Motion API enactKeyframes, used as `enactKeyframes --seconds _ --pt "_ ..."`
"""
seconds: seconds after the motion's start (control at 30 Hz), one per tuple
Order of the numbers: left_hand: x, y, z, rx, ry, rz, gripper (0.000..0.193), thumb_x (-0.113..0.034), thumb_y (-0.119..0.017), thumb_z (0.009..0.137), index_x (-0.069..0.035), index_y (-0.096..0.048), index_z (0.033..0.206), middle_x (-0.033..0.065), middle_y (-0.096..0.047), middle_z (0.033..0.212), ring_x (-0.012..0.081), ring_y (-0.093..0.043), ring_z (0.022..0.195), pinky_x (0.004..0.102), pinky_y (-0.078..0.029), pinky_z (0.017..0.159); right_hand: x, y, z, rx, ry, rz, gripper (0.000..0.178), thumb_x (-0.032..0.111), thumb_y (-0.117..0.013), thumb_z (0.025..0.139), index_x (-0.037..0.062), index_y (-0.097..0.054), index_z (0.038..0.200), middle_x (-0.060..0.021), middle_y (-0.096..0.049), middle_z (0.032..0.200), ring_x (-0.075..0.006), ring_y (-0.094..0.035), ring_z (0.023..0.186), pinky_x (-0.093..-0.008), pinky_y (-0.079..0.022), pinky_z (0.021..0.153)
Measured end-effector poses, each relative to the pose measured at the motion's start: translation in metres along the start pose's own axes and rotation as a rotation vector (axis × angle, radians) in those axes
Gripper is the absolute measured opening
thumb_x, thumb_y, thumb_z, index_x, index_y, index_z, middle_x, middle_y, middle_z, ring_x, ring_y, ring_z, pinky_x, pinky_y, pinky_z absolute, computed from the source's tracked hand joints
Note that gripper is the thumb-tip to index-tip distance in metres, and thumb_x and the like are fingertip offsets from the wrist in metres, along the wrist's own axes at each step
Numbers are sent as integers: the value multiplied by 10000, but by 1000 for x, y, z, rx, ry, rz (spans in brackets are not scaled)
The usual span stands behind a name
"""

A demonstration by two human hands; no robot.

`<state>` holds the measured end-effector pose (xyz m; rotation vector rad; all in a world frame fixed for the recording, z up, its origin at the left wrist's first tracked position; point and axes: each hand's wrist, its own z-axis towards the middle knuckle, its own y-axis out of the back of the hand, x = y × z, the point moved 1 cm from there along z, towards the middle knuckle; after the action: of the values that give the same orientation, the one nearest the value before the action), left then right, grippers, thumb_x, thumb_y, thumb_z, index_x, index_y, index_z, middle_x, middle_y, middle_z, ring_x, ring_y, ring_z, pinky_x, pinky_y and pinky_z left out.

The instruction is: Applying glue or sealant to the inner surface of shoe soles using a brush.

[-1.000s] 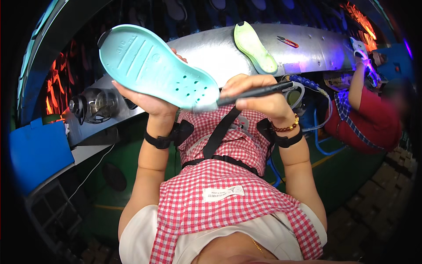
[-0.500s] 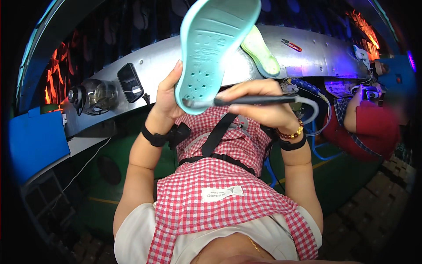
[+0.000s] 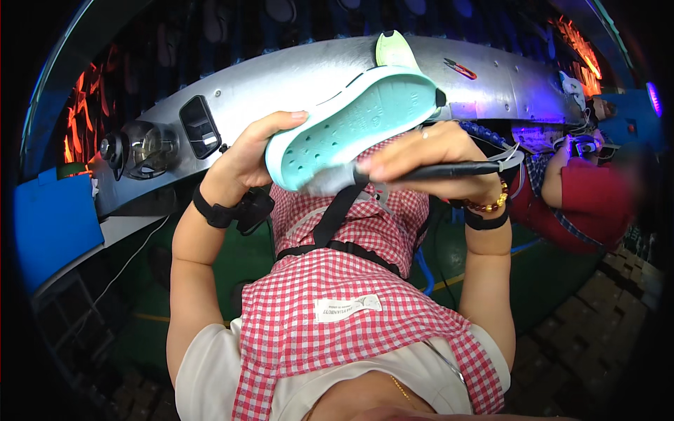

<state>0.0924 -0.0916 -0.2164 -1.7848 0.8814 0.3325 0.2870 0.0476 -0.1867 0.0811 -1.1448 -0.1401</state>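
Observation:
A turquoise shoe sole [image 3: 372, 109] with a white rim and several small holes is held up slantwise over the front of the bench. My left hand [image 3: 246, 151] grips its near left end, thumb along the upper edge. My right hand [image 3: 446, 158] closes around a black-handled brush [image 3: 456, 170] with a pale tube at its rear end. The brush head, smeared by motion, is at the sole's lower near edge; exact contact cannot be made out. Behind the sole, a yellow-green sole [image 3: 394, 50] lies partly hidden on the bench.
The curved metal bench [image 3: 281, 77] carries a dark see-through pot [image 3: 151, 149], a black rectangular tray-like item [image 3: 201, 128] and red-handled snips [image 3: 460, 69]. A co-worker in red [image 3: 597, 203] sits at the right. A blue panel [image 3: 60, 228] stands at the left.
The turquoise sole has swung from nearly upright to slanting right, its far end coming down. Both hands have spread slightly apart, and the brush has stayed by the sole's near end.

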Motion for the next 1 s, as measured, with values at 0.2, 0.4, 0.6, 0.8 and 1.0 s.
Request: enactKeyframes --seconds 0.2,0.4,0.6,0.8,1.0 --pt "-4 0 -10 -207 -30 204 438 -296 -485 819 51 -491 1086 163 -576 976 189 -599 809 290 -506 686 6 4 -4 154 -89 -182 213 17 -634 693 -7 -620 904 -155 -617 951 -251 -609 885 -298 -489 756" --pt "-5 1 -27 -245 -245 125 448 -306 -505 771 69 -531 1015 144 -597 881 176 -605 701 265 -505 576 5 1 -14 -87 -43 -235 201 -27 -633 676 -1 -630 876 -155 -624 921 -236 -624 841 -288 -496 748" --pt "-2 16 -34 -315 -320 99 418 -301 -505 760 61 -553 963 130 -604 815 176 -591 628 268 -487 545 -3 4 -16 -351 -33 -306 215 -18 -646 687 12 -631 899 -143 -623 934 -234 -607 888 -302 -485 785" --pt "-21 9 -40 27 -270 -142 590 -455 -466 767 23 -480 1111 191 -584 922 281 -620 703 365 -538 622 8 -7 -14 -78 -61 -222 195 18 -676 670 15 -636 861 -124 -632 914 -210 -617 853 -282 -478 725" --pt "10 24 14 200 -586 -368 758 -624 -200 819 -44 -266 1302 188 -339 1293 386 -383 1134 498 -328 937 0 -22 -5 -428 -325 -124 215 35 -672 662 27 -646 875 -74 -613 742 -118 -557 632 -228 -442 614"
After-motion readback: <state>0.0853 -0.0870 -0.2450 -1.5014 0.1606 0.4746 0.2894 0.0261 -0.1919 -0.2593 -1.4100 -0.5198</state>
